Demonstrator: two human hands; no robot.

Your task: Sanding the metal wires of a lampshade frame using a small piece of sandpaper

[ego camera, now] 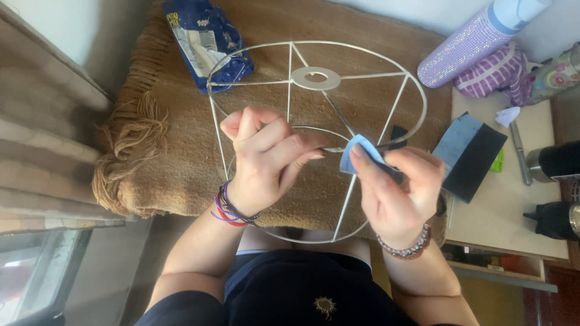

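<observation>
A left hand [266, 160] is gripping a white wire lampshade frame [314, 78] while the right hand [399, 193] is pinching blue sandpaper [360, 154] against its wire, likely mid-sanding.

Matt white wire frame [314, 77], rough brown woven blanket [175, 145], blue sandpaper scrap [360, 152].

Wire frame's [314, 78] near ring partly behind both hands

Wire frame [314, 78] on blanket [169, 163]; table [513, 205] to its right.
</observation>
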